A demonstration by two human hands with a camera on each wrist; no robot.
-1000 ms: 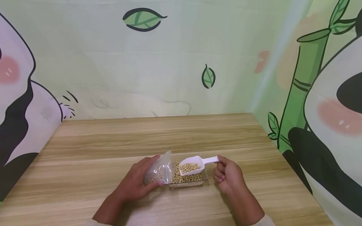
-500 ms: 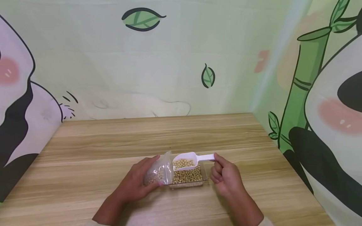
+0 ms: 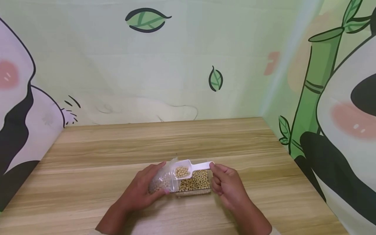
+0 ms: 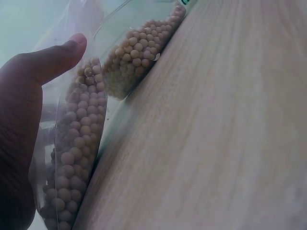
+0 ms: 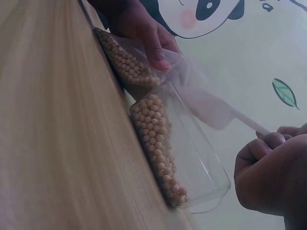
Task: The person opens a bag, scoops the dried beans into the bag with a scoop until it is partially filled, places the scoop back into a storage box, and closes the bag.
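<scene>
My right hand (image 3: 230, 187) pinches the handle of a white scoop (image 3: 198, 166), which carries round, pale soybeans. The scoop's front end is at the mouth of a clear plastic bag (image 3: 164, 179); the right wrist view shows it behind the bag's film. My left hand (image 3: 145, 186) grips this bag from its left side, thumb in front. Soybeans (image 4: 79, 139) fill the bag's lower part, seen in the left wrist view. Right beside the bag stands a clear plastic box (image 5: 206, 167), partly filled with soybeans (image 5: 154, 136). Above the box's left part hangs the scoop.
Bag and box stand on a wood-grain table (image 3: 117, 143). Behind it rises a pale green wall (image 3: 188, 49) with painted leaves, and a painted bamboo stalk (image 3: 317, 81) is on the right.
My right hand has moved left with the loaded scoop, from over the box to the bag's mouth. My left hand and the bag have stayed about where they were.
</scene>
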